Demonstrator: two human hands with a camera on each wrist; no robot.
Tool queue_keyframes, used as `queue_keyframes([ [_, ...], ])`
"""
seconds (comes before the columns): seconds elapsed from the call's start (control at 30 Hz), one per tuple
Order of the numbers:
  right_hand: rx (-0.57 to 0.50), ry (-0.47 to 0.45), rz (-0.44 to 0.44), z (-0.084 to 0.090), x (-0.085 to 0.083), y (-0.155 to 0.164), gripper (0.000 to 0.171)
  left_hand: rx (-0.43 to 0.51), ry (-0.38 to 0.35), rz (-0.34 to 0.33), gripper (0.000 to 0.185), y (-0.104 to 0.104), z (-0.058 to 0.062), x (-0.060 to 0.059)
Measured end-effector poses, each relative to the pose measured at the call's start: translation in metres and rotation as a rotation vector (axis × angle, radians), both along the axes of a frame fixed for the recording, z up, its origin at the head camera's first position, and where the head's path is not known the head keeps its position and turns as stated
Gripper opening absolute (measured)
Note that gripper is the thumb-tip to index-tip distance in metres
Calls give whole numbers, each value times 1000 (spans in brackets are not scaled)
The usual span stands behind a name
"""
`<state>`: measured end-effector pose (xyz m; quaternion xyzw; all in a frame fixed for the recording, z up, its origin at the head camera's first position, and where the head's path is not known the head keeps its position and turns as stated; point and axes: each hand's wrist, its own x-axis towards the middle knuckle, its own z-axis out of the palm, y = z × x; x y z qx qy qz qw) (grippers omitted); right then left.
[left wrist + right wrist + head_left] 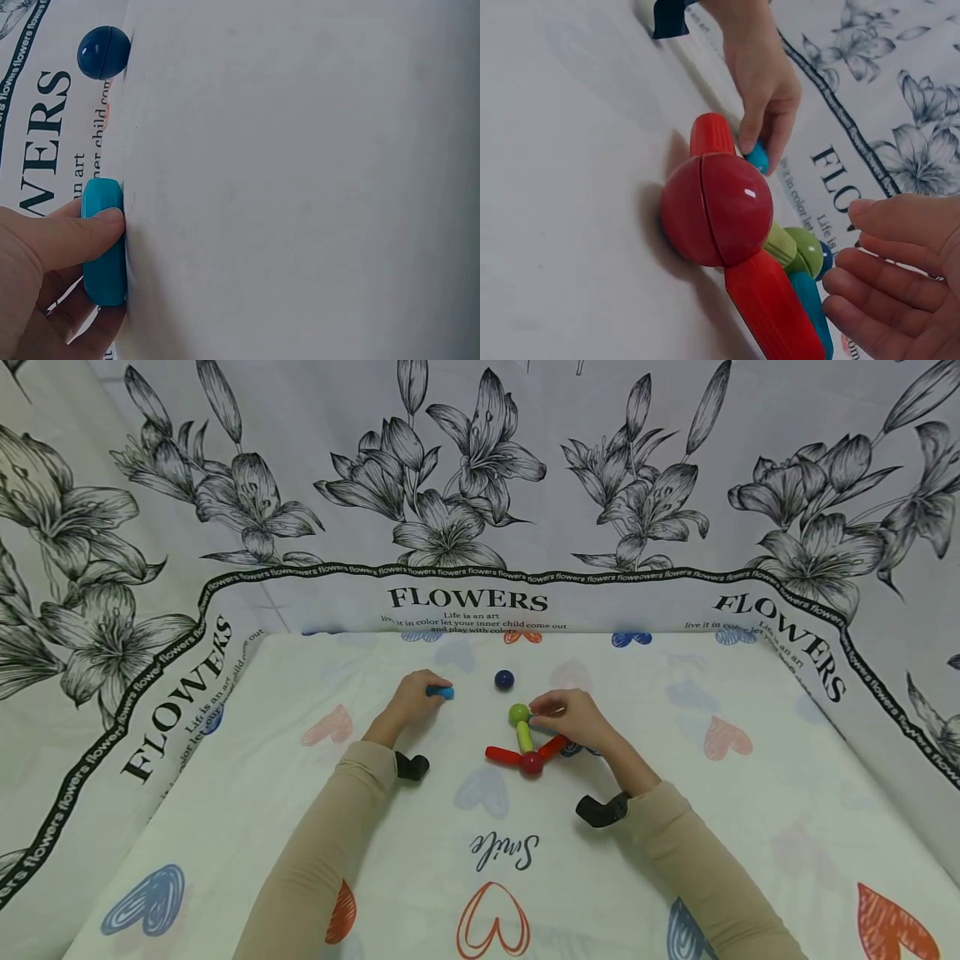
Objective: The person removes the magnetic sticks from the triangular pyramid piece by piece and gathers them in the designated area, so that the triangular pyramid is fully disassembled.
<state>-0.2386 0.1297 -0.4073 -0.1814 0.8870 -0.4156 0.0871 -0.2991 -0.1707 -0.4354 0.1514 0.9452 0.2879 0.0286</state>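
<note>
My left hand (pixel 415 695) pinches a short teal stick (pixel 441 692) that lies on the cloth; in the left wrist view the thumb (pixel 75 236) presses on the teal stick (pixel 105 277). A dark blue ball (pixel 504 679) sits loose just beyond it. At centre stands a small build: a red ball (pixel 532 763) with two red sticks (pixel 501 754) and a green stick (pixel 524 737) topped by a green ball (pixel 519 714). My right hand (pixel 572 717) hovers beside the green ball, fingers (pixel 870 285) loosely curled and apart from another teal stick (pixel 814 315).
The heart-printed cloth (pixel 487 852) covers the table, and flower-printed sheets (pixel 465 527) rise as walls at the back and both sides. Black wrist mounts (pixel 600 810) sit on both forearms.
</note>
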Motion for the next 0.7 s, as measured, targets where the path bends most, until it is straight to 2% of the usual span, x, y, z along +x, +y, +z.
queue_keyframes([
  [0.2,11,-20,-11,-1,9,-1,28,-10,-7,2,32,1,-1,0],
  [0.47,-20,2,24,-3,20,1,27,-15,-2,-1,35,0,0,2],
  [0.7,-5,-38,33,-6,28,3,28,26,30,5,37,0,3,9],
])
